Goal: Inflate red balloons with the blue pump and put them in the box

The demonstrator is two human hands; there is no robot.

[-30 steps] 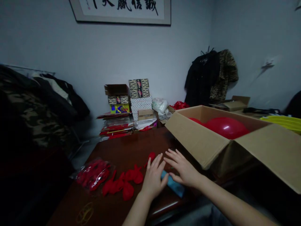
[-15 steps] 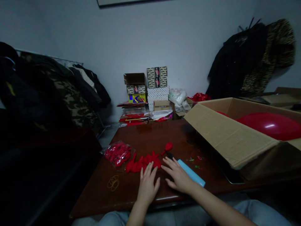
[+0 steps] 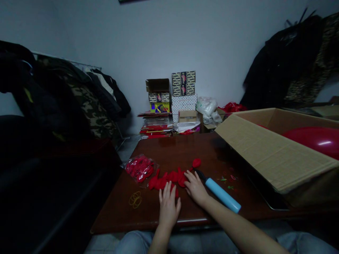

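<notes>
Several deflated red balloons lie in a row across the brown table. My left hand rests by their near edge, fingers spread, fingertips at the balloons. At the row's right end, my right hand is open, its fingertips against the red rubber. Just right of that hand lies a light blue hand pump with a black nozzle end. A single red balloon sits at the nozzle's tip. Left of the row is a clear bag of red balloons, and yellow rubber bands lie nearer me.
An open cardboard box with a large inflated red balloon stands on the right, a dark flat device beside it. Small coloured bits lie near the pump. Stacked boxes stand against the wall; coats hang left.
My view has swung a little to the left. My right hand has come onto the right end of the balloon row, and more of the pump shows. Both hands stay open.
</notes>
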